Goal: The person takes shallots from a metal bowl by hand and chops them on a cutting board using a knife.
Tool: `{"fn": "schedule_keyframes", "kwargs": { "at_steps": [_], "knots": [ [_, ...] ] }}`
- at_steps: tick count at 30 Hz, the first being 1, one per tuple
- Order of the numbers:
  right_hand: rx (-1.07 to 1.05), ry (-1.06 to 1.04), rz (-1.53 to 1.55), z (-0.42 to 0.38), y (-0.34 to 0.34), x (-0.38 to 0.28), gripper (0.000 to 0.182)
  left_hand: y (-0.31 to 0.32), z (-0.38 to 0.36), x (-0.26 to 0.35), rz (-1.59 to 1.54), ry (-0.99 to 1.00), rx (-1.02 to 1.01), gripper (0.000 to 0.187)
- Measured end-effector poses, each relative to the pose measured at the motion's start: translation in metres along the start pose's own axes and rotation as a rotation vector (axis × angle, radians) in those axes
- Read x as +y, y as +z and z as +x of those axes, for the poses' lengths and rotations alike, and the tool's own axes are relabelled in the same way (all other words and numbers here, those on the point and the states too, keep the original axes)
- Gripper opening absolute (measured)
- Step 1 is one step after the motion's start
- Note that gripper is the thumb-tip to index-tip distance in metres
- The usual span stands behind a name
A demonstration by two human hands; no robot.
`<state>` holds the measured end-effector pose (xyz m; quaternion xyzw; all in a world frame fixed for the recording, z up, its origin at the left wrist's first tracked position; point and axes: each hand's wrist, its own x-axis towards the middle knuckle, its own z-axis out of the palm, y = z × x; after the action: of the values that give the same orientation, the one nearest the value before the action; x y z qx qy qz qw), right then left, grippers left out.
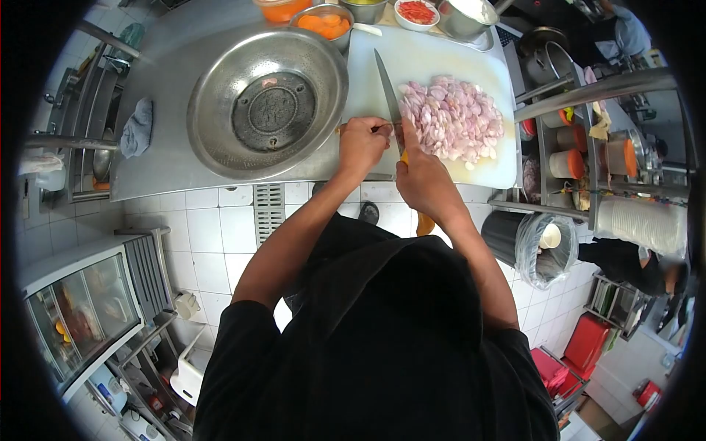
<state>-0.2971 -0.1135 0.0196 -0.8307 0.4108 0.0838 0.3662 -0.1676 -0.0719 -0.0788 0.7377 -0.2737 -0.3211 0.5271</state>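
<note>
A knife (387, 84) with a long blade and a yellow handle is in my right hand (428, 180), the index finger stretched along the blade. Its tip points away from me over the white cutting board (371, 66). My left hand (362, 151) is closed in a pinch close beside the blade, at the board's left edge. What its fingertips hold is too small to make out. A heap of sliced shallots (452, 117) lies on the board right of the knife. Left of my left hand stands a large metal bowl (209, 103) with its inside bare.
Behind the board are a bowl of orange slices (323, 27), a bowl of red strips (417, 13) and a metal pot (468, 16). A grey cloth (137, 128) lies on the steel table (165, 66). A lined bin (548, 250) stands at right; another person (625, 264) is beyond it.
</note>
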Motion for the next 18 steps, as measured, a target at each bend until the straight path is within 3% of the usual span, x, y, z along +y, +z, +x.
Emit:
{"fn": "schedule_keyframes", "kwargs": {
  "at_steps": [8,18],
  "knots": [
    [0.075,-0.077,-0.009,-0.0001,0.0055,0.0043,0.071,-0.0016,0.0002,0.0008,0.037,0.012,-0.013,0.018],
    [0.024,-0.018,0.038,0.0011,0.0054,0.0006,0.073,-0.0014,0.0021,-0.0012,0.017,0.004,-0.028,0.018]
  ]
}}
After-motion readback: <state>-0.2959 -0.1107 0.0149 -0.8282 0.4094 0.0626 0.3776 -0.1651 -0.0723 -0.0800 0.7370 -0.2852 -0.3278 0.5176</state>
